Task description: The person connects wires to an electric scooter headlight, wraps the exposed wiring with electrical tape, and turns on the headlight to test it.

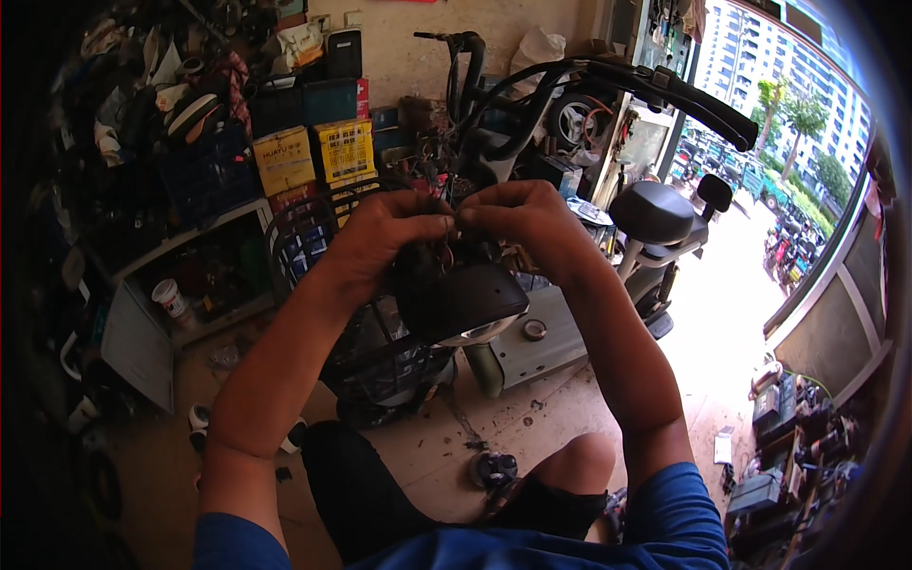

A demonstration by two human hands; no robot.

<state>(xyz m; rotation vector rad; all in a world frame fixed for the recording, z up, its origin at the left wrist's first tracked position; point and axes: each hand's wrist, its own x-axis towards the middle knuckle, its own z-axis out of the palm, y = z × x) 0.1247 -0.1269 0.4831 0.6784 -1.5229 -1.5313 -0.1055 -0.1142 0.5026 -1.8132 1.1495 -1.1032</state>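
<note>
My left hand [388,230] and my right hand [522,217] meet above the front of an electric scooter, thumbs and forefingers pinched close together. Whatever sits between the fingertips is small and dark, and I cannot make out its kind. Thin wires [446,253] show just below the fingers. Under them is a black headlight housing [461,302] with a clear lens along its lower edge. Behind my left forearm is a black wire basket [302,226]. The scooter's black handlebar [712,116] reaches up to the right, its grip beyond my right hand.
On the pale footboard [560,332] lies a roll of tape [534,330]. The scooter's dark seat [652,211] is at the right. Yellow boxes [344,150] and a low cabinet [138,347] stand left. A round dark part [492,468] lies between my legs, and tools and parts line the right wall.
</note>
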